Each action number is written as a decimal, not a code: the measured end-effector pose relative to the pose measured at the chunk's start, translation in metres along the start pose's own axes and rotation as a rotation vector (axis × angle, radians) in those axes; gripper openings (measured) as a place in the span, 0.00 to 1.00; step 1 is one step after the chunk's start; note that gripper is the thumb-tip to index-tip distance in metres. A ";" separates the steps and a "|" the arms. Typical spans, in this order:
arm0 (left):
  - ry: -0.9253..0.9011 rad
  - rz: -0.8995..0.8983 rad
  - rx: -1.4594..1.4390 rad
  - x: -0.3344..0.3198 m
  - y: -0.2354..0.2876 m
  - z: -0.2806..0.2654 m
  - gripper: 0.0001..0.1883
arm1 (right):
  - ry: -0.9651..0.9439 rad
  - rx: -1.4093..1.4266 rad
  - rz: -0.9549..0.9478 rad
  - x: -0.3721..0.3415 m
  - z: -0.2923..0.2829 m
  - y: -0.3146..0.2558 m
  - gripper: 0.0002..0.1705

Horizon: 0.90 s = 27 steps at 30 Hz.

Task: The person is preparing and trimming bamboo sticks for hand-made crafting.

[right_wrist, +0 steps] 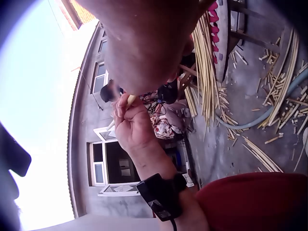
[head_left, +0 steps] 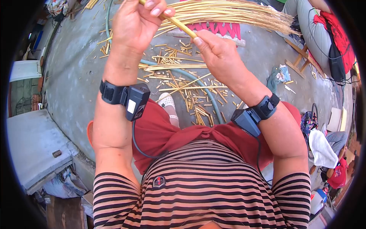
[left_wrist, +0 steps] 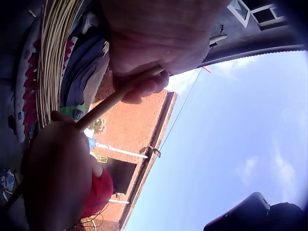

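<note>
What worries me is the long, straight, pale yellow-green stalk (head_left: 182, 26) slipping or rolling: it is slim and looks smooth, and I have only fingertips and thumb on it, so a loose pinch could let it turn. It could also crack or bend in the short span between my hands if I pushed them against each other, and a split edge might then nick a bare fingertip. Swung low, it might snag the big bundle of thin yellow stalks with brushy ends (head_left: 236, 13), which lies just past it in my view. My left hand (head_left: 133, 28) pinches it, palm turned up and fingers curled in; my right hand (head_left: 225, 57) pinches it farther along, thumb pressed on it. It is up in the air ahead of me, over the grey floor (head_left: 78, 57) with its scattered short yellow cut pieces (head_left: 198, 110). Its long axis slants across my view from upper left, at my left hand, down to my right hand, the left part farther forward. My fingers cover parts of it, so I cannot tell which end is the thicker.
</note>
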<state>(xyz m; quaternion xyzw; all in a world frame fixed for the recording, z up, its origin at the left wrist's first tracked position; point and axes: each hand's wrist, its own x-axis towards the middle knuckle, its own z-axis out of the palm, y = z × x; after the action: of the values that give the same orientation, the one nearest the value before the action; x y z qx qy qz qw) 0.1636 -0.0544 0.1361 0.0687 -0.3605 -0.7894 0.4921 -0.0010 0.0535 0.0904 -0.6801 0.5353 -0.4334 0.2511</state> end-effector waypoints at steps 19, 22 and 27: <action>0.010 0.105 0.114 0.013 -0.021 0.011 0.14 | 0.165 0.000 0.029 0.025 0.000 0.006 0.10; 0.231 0.205 0.307 0.008 -0.024 0.020 0.13 | 0.107 0.006 0.150 0.029 -0.006 0.017 0.11; 0.694 0.440 -0.088 0.020 -0.012 -0.006 0.08 | -0.177 0.128 0.407 0.011 0.013 0.025 0.16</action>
<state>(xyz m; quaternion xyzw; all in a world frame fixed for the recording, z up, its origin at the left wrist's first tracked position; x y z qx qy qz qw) 0.1480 -0.0709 0.1289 0.2308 -0.1453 -0.6100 0.7440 -0.0025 0.0340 0.0675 -0.5763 0.6087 -0.3454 0.4220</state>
